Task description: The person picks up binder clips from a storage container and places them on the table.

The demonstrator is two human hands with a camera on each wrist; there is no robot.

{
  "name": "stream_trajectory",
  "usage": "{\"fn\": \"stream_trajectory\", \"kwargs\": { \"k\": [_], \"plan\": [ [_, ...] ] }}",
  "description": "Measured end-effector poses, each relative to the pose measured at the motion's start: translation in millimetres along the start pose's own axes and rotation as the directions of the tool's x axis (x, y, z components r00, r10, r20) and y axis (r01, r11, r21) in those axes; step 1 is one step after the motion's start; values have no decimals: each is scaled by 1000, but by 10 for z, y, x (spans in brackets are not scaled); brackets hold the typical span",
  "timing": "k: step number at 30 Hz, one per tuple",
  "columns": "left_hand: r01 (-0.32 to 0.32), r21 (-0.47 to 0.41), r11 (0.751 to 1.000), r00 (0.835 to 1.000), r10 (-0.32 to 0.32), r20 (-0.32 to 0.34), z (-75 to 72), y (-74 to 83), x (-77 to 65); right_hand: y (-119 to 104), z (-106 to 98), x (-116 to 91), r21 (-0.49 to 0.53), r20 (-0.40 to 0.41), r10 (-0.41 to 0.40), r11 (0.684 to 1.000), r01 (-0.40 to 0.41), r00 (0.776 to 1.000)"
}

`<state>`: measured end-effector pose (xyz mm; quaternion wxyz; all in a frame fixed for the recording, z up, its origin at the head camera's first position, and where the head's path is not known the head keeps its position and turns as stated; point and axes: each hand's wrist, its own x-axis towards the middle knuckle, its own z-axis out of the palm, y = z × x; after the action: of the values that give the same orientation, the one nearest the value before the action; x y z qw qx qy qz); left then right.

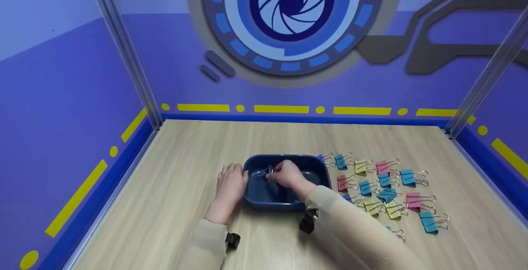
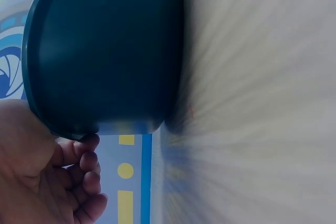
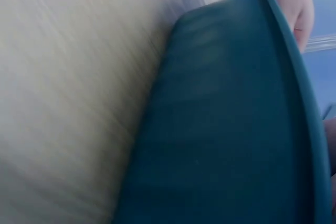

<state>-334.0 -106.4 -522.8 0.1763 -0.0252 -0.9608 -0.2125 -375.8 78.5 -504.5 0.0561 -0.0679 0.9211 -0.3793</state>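
A dark blue rectangular tray [image 1: 264, 209] sits on the wooden table. At its left end my left hand [image 1: 232, 182] grips the rim; in the left wrist view that hand's fingers [image 2: 90, 181] curl beside the tray's corner. My right hand [image 1: 288, 175] reaches over the near right side into the tray, and its thumb and fingertips pinch a dark blue binder clip [image 1: 269, 171] low over the tray's floor. The right wrist view shows mostly the tray's outer wall [image 3: 220, 108], with the clip hidden behind it.
Several binder clips lie on the table to the tray's right, among them a pink clip [image 1: 413, 201], a yellow clip [image 1: 361, 166] and a teal clip [image 1: 429, 222]. A blue clip [image 1: 321, 158] lies close against the tray's far right corner. Printed panels [image 1: 280, 92] wall in the table.
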Motion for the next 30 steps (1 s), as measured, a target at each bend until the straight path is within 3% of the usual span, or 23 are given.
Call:
{"fn": "stream_trajectory", "kwargs": {
  "k": [4, 13, 22, 30],
  "plan": [
    [8, -12, 1000, 1000, -8, 10, 0, -5, 2, -31, 60, 27, -71, 32, 31, 997, -29, 999],
    [-8, 0, 1000, 1000, 8, -2, 8, -5, 2, -73, 201, 60, -168, 7, 83, 982, -81, 997],
    [-4, 0, 1000, 1000, 4, -6, 11, -3, 7, 0, 135, 39, -321, -4, -6, 947, 5, 1000],
    [9, 3, 1000, 1000, -9, 3, 4, -10, 1, 124, -42, 52, -273, -31, -66, 960, 55, 997]
  ]
}}
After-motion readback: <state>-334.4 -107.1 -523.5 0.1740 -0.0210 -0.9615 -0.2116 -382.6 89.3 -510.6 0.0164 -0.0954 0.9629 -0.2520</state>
